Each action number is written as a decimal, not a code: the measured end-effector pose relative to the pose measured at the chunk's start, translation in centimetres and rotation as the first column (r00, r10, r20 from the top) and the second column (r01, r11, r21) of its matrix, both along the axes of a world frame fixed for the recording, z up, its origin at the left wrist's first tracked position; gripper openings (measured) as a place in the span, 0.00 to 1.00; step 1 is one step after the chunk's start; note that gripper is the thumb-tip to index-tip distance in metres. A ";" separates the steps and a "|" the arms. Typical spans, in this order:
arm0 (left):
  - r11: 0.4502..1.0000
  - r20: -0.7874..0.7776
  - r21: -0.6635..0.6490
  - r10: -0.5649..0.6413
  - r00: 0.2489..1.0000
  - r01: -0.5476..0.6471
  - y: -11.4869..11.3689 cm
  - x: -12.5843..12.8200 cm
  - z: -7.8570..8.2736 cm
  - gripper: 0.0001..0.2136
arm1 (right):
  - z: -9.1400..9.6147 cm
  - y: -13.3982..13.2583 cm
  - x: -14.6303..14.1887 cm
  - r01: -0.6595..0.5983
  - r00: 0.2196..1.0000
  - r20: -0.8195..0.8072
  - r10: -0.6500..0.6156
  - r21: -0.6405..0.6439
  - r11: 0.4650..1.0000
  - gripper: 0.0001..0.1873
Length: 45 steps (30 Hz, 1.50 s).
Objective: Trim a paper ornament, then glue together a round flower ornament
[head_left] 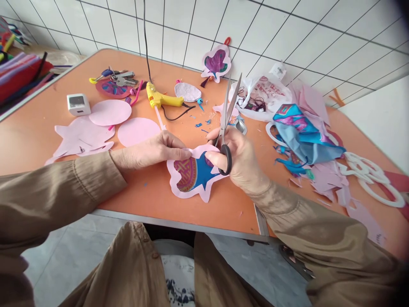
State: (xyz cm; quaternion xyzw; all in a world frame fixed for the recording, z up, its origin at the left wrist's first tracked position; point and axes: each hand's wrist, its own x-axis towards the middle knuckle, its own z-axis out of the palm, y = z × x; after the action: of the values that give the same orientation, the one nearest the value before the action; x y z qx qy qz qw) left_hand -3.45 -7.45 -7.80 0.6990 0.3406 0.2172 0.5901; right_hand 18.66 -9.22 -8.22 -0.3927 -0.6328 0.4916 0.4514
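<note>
A wavy-edged piece [200, 172] is formed of patterned blue-and-purple cloth bordered in pink; black-handled steel scissors [232, 106] are gripped, blades parted, by the right hand [242, 160]. The orange tabletop [128, 200] is backed by white tiles [177, 25] (a yellow glue gun [166, 100] is placed farther off). The piece is held between both hands, its far-left edge pinched by the left hand [159, 150], its right end overlapped by the right thumb.

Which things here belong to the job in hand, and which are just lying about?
In the job:
- pink-edged cutout, pinched in the left hand
- scissors, held in the right hand

Lying about, by the look of it:
- keys
- white box
- glue gun, not in use now
- plastic bag
- blue cloth
</note>
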 end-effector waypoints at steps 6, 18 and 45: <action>0.998 -0.006 -0.047 0.035 0.999 -0.035 -0.3 -0.2 0.1 0.10 | 0.0 -0.2 -0.1 0.024 1.000 0.003 -0.024 0.037 0.999 0.16; 0.973 0.155 -0.143 0.202 0.967 -0.180 -0.1 0.0 -0.6 0.12 | -0.7 0.0 0.6 0.024 1.000 -0.020 -0.025 -0.061 0.998 0.17; 0.987 0.117 -0.059 0.158 0.980 -0.152 -1.3 0.7 0.5 0.09 | 1.6 -0.3 -0.4 -0.078 0.994 0.067 0.082 -0.068 0.995 0.18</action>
State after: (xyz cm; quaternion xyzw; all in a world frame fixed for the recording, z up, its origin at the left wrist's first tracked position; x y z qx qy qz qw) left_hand -2.74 -8.73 -7.33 0.6409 0.3627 0.2963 0.6082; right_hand 18.27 -9.53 -6.60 -0.3986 -0.6470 0.5157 0.3957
